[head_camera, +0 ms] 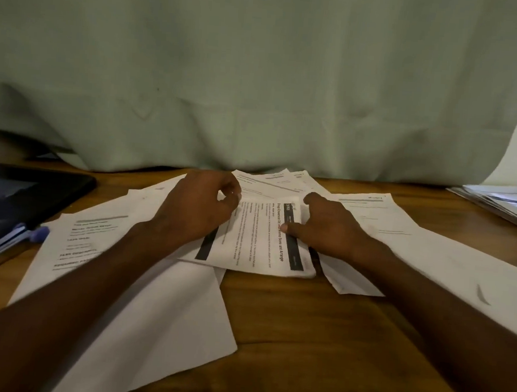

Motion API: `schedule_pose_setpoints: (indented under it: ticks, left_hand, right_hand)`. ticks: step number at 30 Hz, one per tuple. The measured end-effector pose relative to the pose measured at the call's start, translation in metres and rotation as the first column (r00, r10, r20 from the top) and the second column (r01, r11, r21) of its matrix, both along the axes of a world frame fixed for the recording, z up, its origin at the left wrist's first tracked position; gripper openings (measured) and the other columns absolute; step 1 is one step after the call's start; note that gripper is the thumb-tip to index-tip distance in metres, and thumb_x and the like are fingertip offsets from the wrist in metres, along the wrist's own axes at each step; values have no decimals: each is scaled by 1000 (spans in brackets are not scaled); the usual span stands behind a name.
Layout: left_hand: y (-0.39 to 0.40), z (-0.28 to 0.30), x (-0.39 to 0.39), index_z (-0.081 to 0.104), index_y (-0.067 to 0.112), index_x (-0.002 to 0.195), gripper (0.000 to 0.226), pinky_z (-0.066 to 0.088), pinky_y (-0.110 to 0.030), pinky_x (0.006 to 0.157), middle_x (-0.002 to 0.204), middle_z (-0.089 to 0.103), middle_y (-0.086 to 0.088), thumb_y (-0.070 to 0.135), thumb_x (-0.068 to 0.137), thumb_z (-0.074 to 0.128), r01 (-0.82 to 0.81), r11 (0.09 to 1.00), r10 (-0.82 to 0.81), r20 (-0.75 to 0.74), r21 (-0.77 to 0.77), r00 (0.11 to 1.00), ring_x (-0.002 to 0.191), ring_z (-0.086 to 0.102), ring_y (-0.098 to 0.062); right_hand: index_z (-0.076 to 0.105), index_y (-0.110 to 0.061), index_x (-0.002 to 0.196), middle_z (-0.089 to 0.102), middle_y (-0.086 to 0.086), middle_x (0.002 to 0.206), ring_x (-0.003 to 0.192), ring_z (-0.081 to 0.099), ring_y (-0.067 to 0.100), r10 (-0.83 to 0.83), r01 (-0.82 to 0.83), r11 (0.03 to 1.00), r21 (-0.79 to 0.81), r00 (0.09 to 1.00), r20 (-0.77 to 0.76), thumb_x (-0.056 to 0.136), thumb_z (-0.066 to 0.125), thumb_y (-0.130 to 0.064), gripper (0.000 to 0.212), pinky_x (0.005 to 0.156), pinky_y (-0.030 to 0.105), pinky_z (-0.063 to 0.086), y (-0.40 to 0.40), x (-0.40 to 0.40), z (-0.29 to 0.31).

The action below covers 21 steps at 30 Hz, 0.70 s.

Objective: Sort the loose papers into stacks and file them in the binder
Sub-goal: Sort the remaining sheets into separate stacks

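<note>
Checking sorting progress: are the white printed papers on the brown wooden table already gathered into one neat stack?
No: the white printed papers lie fanned and overlapping across the brown wooden table.

Both forearms reach forward from the bottom corners and converge toward the middle. The left hand (197,205) is held knuckles up, fingers curled under with thumb and forefinger meeting in a pinch (what they pinch is unclear). The right hand (325,225) lies palm down, fingers curled, thumb stretched leftward.
</note>
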State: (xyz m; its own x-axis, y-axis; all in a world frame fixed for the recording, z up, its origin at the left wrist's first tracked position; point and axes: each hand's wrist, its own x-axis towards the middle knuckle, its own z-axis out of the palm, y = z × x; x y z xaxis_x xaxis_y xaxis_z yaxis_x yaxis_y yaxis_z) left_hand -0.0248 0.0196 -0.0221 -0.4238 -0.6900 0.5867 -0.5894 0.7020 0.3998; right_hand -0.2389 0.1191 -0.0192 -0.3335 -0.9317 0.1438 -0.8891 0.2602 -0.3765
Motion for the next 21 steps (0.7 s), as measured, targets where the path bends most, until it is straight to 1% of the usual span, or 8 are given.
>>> schedule_pose_setpoints:
  ticks: [3,5,7,10,13,16,18,21]
  left_hand:
    - [5,0,-4,73,31,109,15,52,-35,97,107,72,16,31,95,68,62,998,-60,-46,27,997,102,64,-6]
    - [6,-1,-4,71,32,114,19,50,-38,99,112,72,14,32,95,68,66,998,-65,-53,20,996,107,63,-9]
    - [4,-1,-2,68,30,120,25,48,-37,100,119,70,10,35,96,68,38,999,-38,-2,24,999,112,61,-13]
    - [3,-2,0,60,30,131,41,44,-29,94,133,64,6,46,95,67,-24,995,12,126,94,992,113,56,-11]
    - [7,-7,-3,53,33,139,52,45,-32,101,144,57,6,52,93,67,-75,980,41,181,185,983,125,55,-17]
    - [6,-14,-5,52,32,140,54,40,-28,96,145,56,4,52,92,67,-89,973,54,166,212,985,129,54,-18]
    - [5,-16,-7,52,32,141,54,38,-27,95,146,56,4,51,93,67,-91,975,61,150,203,987,129,53,-18]
    - [10,-18,-13,51,31,141,55,42,-30,98,145,55,2,50,93,68,-94,969,70,110,229,991,129,53,-19]
  right_hand:
    - [55,-17,138,60,6,138,121,58,23,8,31,990,-140,962,273,87,80,-22,57,90,29,47,-3,4,4]
    - [61,-15,135,58,5,141,125,56,23,7,83,971,-224,928,373,89,78,-19,49,91,27,42,-4,2,4]
    - [65,-16,129,58,2,142,126,56,21,-7,105,959,-264,938,346,93,74,-31,41,91,27,39,-3,-1,4]
    - [69,-22,120,66,-2,129,113,62,17,-28,60,970,-237,990,137,94,67,-49,37,85,29,40,-3,-1,3]
    - [68,-22,114,73,-2,110,101,68,17,-4,31,976,-216,992,127,94,65,-52,36,85,31,50,0,2,4]
    - [57,-21,119,75,1,92,78,75,19,49,20,981,-191,936,349,91,74,-43,39,81,41,63,4,5,10]
    - [50,-22,124,74,6,98,76,75,19,49,21,992,-125,845,533,87,81,-30,49,69,39,65,6,8,13]
    - [48,-22,131,68,8,117,85,74,21,47,18,996,-93,758,651,80,86,-10,65,66,39,65,1,11,10]
